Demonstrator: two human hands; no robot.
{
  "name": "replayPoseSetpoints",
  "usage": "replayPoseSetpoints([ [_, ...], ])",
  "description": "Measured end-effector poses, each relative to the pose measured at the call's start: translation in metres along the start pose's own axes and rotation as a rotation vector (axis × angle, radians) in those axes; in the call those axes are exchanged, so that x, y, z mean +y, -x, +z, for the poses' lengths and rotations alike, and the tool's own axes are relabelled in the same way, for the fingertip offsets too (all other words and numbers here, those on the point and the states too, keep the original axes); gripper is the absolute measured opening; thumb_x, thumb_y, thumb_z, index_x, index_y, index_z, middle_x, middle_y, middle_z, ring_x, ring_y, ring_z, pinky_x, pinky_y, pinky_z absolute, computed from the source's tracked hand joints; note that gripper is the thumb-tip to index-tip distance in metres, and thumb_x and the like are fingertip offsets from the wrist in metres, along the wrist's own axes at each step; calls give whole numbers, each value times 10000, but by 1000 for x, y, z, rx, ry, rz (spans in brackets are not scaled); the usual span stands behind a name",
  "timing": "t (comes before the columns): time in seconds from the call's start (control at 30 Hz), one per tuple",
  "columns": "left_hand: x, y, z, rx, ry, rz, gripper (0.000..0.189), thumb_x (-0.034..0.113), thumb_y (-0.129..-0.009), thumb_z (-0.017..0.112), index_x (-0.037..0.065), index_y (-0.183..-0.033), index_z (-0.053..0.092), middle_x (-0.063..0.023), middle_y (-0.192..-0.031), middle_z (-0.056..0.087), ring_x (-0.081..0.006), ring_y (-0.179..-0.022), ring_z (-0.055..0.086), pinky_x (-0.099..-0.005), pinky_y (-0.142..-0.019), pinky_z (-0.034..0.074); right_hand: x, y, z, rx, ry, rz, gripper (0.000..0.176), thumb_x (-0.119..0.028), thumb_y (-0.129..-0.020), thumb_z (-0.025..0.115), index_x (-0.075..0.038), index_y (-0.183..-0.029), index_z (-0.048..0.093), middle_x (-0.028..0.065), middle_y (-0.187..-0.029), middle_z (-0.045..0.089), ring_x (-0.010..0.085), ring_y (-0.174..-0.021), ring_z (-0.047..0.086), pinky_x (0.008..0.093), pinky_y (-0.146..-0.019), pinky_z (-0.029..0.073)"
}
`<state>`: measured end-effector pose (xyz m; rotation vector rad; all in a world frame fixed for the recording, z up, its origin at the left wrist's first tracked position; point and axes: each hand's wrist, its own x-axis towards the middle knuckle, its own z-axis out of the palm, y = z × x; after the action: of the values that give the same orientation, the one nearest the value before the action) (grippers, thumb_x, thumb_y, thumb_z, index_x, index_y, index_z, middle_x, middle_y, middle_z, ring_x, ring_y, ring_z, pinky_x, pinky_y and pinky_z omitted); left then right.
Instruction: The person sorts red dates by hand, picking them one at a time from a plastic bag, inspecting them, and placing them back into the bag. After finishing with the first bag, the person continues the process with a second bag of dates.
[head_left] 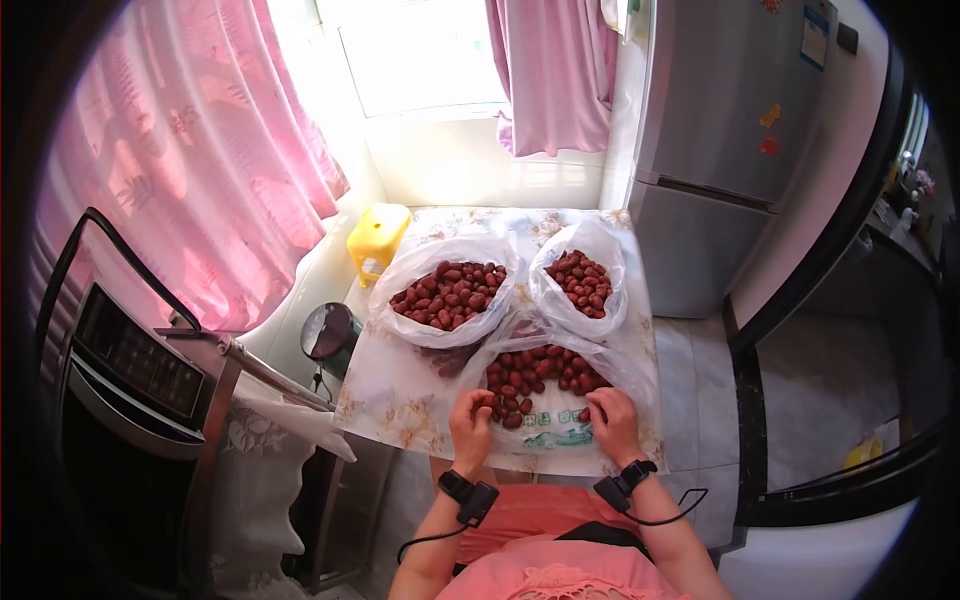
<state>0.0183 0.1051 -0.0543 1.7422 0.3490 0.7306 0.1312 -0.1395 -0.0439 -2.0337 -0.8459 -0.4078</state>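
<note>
Three clear plastic bags of dark red dates are on a table with a flowered cloth. The front bag lies wide open, its dates heaped toward the back and green print showing near its front edge. At the left side of this bag, my left hand is closed, its fingertips at a date. My right hand is at the bag's right side, fingers curled beside a date; what it pinches is too small to tell. Behind stand the left bag and the right bag, both full of dates.
A yellow stool and a dark round bin stand left of the table. Farther left is a black oven-like appliance. A grey refrigerator is at the back right. Pink curtains hang by the window.
</note>
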Motion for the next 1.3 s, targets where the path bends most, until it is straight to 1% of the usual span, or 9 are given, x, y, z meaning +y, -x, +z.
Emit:
replayPoseSetpoints([
  [0.1,-10,2,1,18,114,-71,226,-112,-906,575,-10,-1088,661,-56,-994,653,-153,-877,640,-270,-811,520,0,-1,-1,4,21,-17,169,-3,-857,691,-36,-1023,685,139,-1001,697,361,-946,675,447,-852,536],
  [0.2,-19,4,-1,25,168,-83,217,-107,-889,630,-4,-1077,667,-44,-985,659,-134,-863,636,-267,-800,523,1,-1,1,3,17,-20,169,-7,-859,692,-37,-1026,687,138,-1000,696,363,-945,676,446,-844,537],
  [0.27,-20,6,-3,21,183,-97,249,-91,-843,721,4,-1067,672,-42,-977,667,-124,-852,641,-266,-789,528,0,-1,0,4,13,-6,163,-7,-860,694,-38,-1020,688,139,-1001,696,362,-943,676,447,-836,538],
  [0.37,-12,7,-3,32,102,-76,300,-76,-794,787,10,-1058,673,-41,-983,673,-117,-841,644,-261,-774,527,-2,-1,0,11,20,-6,158,-5,-861,695,-37,-1015,690,140,-1001,697,362,-936,678,447,-829,539],
  [0.7,-8,7,-1,33,83,-39,293,-67,-791,793,23,-1034,659,-27,-993,673,-97,-827,617,-246,-785,512,-1,-1,0,-2,19,-3,172,-9,-862,702,-40,-1030,692,139,-1005,701,360,-935,681,445,-833,541],
  [0.77,-8,8,-1,33,58,-17,268,-59,-806,782,15,-1037,666,-44,-991,664,-126,-847,648,-259,-774,526,-2,-1,-1,12,23,-12,168,-12,-864,701,-41,-1030,692,137,-1005,702,358,-930,681,446,-830,539],
  [0.9,-18,9,-2,38,118,-61,229,-32,-873,739,10,-1089,673,-39,-999,663,-123,-846,639,-260,-782,525,0,0,1,5,31,-10,169,-15,-864,702,-43,-1031,692,135,-1004,702,359,-928,679,446,-826,535],
  [1.07,-24,9,0,82,196,-29,247,3,-1031,559,15,-1257,658,-25,-1050,669,-106,-891,610,-251,-799,506,0,0,1,-8,10,4,156,-11,-868,701,-42,-1020,681,133,-996,693,359,-941,668,441,-848,519],
  [1.3,-25,9,-3,62,250,-54,279,17,-1083,464,19,-1291,650,-23,-1012,665,-92,-880,586,-243,-789,495,-1,0,0,-10,19,5,157,-11,-868,701,-43,-1020,681,135,-1004,692,357,-954,668,441,-854,519],
])
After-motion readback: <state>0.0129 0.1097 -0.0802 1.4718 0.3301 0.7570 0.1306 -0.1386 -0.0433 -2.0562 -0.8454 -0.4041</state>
